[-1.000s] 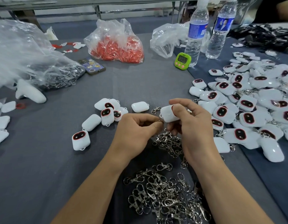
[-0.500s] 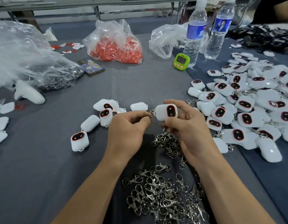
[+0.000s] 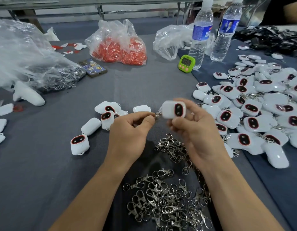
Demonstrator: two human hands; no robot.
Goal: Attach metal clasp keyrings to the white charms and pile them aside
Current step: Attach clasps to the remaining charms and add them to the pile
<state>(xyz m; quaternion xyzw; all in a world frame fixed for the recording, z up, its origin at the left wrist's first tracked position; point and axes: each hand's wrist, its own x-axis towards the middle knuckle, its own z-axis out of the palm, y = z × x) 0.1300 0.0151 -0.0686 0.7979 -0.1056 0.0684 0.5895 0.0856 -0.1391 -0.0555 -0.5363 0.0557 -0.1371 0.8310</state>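
Observation:
My right hand (image 3: 196, 130) grips a white charm (image 3: 173, 109) with a dark red-rimmed face, held above the table. My left hand (image 3: 129, 130) pinches a metal clasp keyring (image 3: 157, 114) at the charm's left edge, most of it hidden by my fingers. Loose metal keyrings (image 3: 167, 200) lie heaped in front of me. Several white charms without rings (image 3: 91, 126) lie scattered to the left of my hands. A large pile of charms with keyrings (image 3: 261, 104) covers the table on the right.
A grey cloth covers the table (image 3: 44, 172). At the back stand a bag of red parts (image 3: 119, 45), a phone (image 3: 92, 67), a green timer (image 3: 186, 63), two water bottles (image 3: 201, 32) and clear plastic bags (image 3: 24, 52). A white handheld device (image 3: 27, 95) lies at left.
The charm in my right hand has turned its dark face towards me and risen slightly. My left hand has kept hold of the keyring at its edge.

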